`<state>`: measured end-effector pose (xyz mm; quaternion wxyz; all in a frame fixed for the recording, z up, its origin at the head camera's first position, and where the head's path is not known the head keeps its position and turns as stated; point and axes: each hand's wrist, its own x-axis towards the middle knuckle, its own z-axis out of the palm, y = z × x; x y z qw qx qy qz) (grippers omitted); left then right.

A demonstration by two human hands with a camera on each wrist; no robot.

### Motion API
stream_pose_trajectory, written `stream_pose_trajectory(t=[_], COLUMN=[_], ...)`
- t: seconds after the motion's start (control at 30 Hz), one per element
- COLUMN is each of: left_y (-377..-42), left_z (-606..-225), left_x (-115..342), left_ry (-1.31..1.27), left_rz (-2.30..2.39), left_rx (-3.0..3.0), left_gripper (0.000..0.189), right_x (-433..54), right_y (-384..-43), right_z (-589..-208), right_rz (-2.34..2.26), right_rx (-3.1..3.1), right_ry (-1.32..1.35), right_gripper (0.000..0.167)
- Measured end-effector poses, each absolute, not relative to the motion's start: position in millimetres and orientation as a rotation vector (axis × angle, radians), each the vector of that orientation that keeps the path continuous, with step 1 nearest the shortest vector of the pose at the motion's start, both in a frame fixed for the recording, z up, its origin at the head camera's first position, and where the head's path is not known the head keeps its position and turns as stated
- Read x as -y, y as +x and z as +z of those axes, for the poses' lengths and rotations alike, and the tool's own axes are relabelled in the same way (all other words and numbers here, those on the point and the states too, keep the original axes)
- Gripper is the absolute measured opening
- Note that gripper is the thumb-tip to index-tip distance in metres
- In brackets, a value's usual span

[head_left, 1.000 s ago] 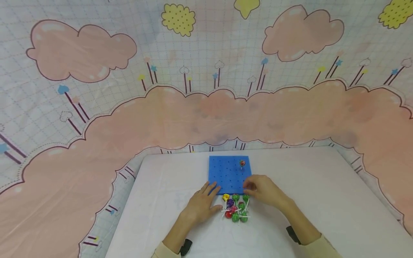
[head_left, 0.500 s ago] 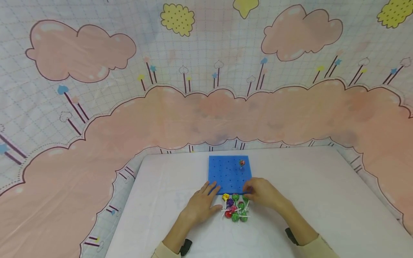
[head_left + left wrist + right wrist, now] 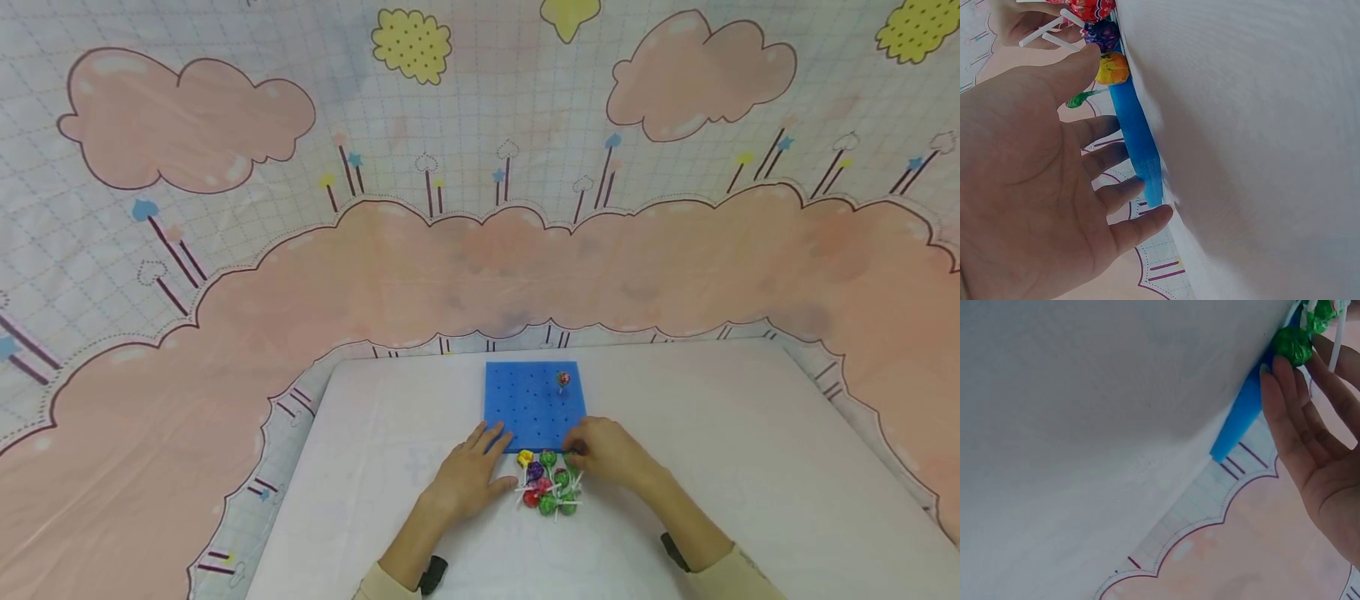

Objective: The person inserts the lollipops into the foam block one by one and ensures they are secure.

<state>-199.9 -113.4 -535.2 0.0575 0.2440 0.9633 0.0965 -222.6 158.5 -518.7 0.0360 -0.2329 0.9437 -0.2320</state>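
The white surface [image 3: 360, 467] carries a blue board [image 3: 528, 400], most holes bare. The left hand [image 3: 465, 477], fingers spread and grasping nothing, touches its near-left corner. The right hand [image 3: 615, 452] bends its fingers around a green lollipop [image 3: 1293, 345], partly hiding it; I cannot tell whether they pinch. Other lollipops [image 3: 547, 504] lie loose before the board; one lollipop [image 3: 563, 379] stands planted.

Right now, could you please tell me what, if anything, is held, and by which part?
The left hand holds nothing. The right hand has its fingertips at the head of a green-wrapped lollipop; whether they pinch it cannot be told.
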Motion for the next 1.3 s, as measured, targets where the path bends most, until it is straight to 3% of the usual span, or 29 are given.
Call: stream_pose_trajectory(t=[1.3], left_y=[-196.3], left_z=[-529.8], left_x=[114.1], left_ry=[0.790], left_rz=[0.299], left_rx=[-2.935], left_gripper=[0.073], right_x=[-146.5], right_y=[-219.3], right_z=[-524.4], right_rz=[-0.693], right_rx=[-2.969], right_ry=[-0.613], right_gripper=[0.015])
